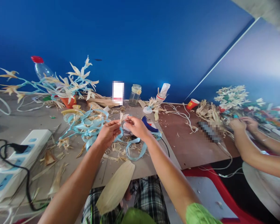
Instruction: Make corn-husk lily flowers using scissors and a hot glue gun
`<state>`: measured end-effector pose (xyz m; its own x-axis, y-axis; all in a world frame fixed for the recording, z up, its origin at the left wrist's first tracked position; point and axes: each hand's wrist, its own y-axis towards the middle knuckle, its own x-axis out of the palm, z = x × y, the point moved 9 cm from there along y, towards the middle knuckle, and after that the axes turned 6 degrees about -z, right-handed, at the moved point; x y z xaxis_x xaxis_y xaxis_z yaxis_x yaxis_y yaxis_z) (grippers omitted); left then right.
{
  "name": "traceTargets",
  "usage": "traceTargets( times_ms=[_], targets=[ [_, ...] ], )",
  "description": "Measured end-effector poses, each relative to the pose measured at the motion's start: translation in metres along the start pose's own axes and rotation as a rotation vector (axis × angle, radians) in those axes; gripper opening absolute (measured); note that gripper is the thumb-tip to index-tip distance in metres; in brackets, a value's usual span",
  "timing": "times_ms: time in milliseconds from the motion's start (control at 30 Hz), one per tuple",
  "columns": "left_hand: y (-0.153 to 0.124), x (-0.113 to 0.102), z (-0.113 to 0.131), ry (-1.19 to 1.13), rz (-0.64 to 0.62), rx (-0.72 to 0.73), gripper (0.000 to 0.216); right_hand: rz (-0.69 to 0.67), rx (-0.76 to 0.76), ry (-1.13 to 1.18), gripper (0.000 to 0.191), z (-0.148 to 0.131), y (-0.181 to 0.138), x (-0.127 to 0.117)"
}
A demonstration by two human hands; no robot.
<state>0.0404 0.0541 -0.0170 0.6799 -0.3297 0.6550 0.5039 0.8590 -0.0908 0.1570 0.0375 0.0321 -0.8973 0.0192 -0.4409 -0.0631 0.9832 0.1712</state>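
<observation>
A small pale flower of what looks like dried corn husk is pinched between my two hands above the table. My left hand grips it from the left, fingers closed at its base. From the other side, the fingertips of my right hand close on its right edge. Light blue ribbon lies in a tangled heap beside and behind my left hand, and a loop of it hangs below my right hand. A blue tool, partly hidden, rests just past my right hand. One broad husk leaf lies over my lap.
A white power strip with a black plug is at the left. Finished husk flowers stand at the back left, near a glass jar. A red paper cup lies tilted. At the right, a co-worker's hands work near more flowers.
</observation>
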Motion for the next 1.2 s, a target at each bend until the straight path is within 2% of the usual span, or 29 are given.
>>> traceTargets(
  times_ms=[100,200,267,433,533,633,800,867,900,967,1000,1100,1200],
  targets=[
    [-0.001,-0.004,0.008,0.055,0.080,0.081,0.020,-0.005,0.106,0.101,0.020,0.016,0.004,0.015],
    [-0.001,-0.014,0.010,0.160,0.192,0.140,0.018,-0.019,0.229,0.331,0.022,0.032,0.003,0.023],
    [-0.001,-0.021,0.015,0.295,0.259,0.215,0.016,0.008,0.249,0.476,0.022,0.034,0.003,0.026],
    [-0.009,-0.010,0.039,0.638,0.265,0.477,0.016,0.126,0.209,0.593,0.023,0.030,0.000,0.032],
    [-0.015,-0.004,0.044,0.596,0.269,0.525,0.022,0.213,0.223,0.628,0.026,0.030,-0.003,0.035],
    [-0.014,0.000,0.038,0.500,0.234,0.477,0.023,0.284,0.257,0.715,0.029,0.033,-0.006,0.038],
    [-0.011,0.017,0.027,0.563,0.112,0.425,0.032,0.380,0.353,0.832,0.033,0.052,-0.008,0.028],
    [-0.010,0.020,0.022,0.517,0.069,0.346,0.032,0.404,0.345,0.805,0.033,0.057,-0.007,0.018],
    [-0.007,0.020,0.015,0.454,0.037,0.250,0.030,0.411,0.340,0.793,0.033,0.058,-0.007,0.014],
    [-0.004,0.021,-0.003,0.216,-0.053,0.027,0.025,0.376,0.328,0.792,0.032,0.057,-0.005,0.013],
    [-0.004,0.021,-0.008,0.105,-0.078,-0.038,0.025,0.332,0.316,0.795,0.032,0.055,-0.004,0.015],
    [-0.003,0.012,-0.011,-0.045,-0.045,-0.103,0.017,0.203,0.271,0.742,0.033,0.045,-0.002,0.025],
    [-0.002,0.005,-0.011,-0.039,-0.012,-0.093,0.013,0.205,0.196,0.557,0.034,0.035,-0.003,0.023]
  ],
)
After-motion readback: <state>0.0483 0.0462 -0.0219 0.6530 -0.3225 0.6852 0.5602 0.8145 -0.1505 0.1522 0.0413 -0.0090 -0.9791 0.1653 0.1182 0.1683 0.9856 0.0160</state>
